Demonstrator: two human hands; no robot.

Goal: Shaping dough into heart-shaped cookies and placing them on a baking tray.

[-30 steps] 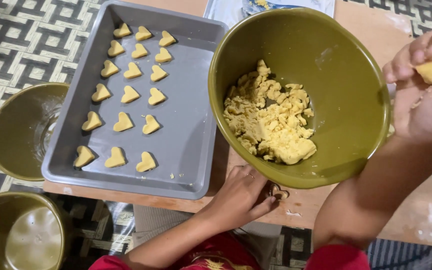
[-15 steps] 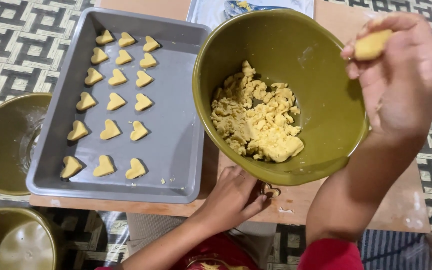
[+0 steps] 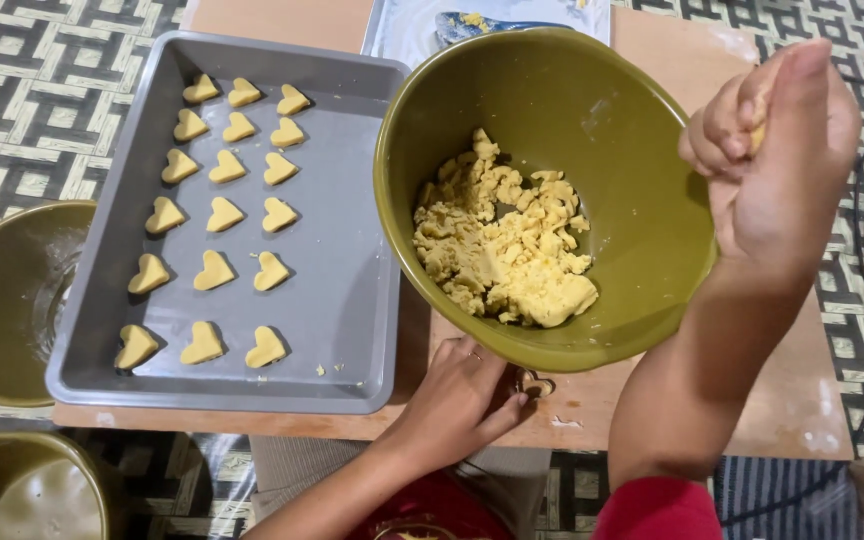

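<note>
Head view, looking down on a low wooden table over a patterned floor. Right hand is raised at right, above the rim of an olive-green bowl, fingers curled tight into a fist w/ a bit of yellow dough just showing between them. Left hand rests at the near side, palm down, fingers flat & touching the bowl's underside near its near edge; it grips nothing. The bowl is tilted toward the camera & holds a crumbly pile of yellow dough scraps in its bottom. Left of the bowl, just beside it, sits a grey baking tray w/ heart-shaped dough pieces in three columns, five rows, filling its left half; right half is bare apart from a few crumbs. Far left, off the table, a second olive bowl; near left corner, a third. Far side: a white sheet w/ a blue tool, partly cut off.
</note>
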